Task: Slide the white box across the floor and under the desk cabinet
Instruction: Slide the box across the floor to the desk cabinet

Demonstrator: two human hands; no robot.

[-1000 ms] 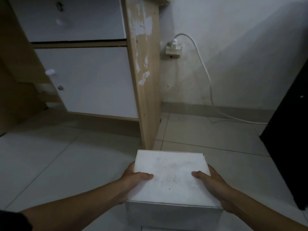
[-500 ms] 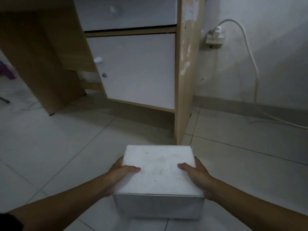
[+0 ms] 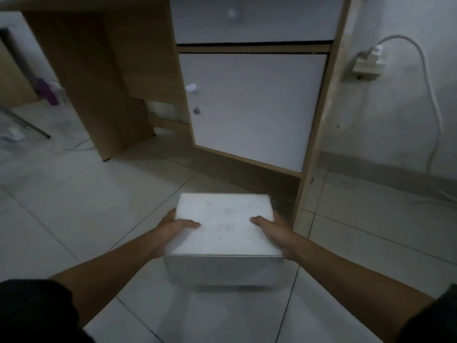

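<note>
I see a closed white box (image 3: 223, 226) on the tiled floor (image 3: 74, 206), left hand (image 3: 173, 231) and right hand (image 3: 274, 231) gripping its sides, desk cabinet (image 3: 252, 107) just beyond

Dim, soft, slightly blurred picture; wide-angle bending toward the edges

Wall socket (image 3: 367, 66) with white cable (image 3: 431, 95)

A matt white box (image 3: 226, 227) — looking like smudged cardboard — is sitting on glossy pale floor tiles (image 3: 74, 206). At twelve o'clock, the desk cabinet (image 3: 252, 107) is showing light wood-grain panels and a smooth white door.
</note>
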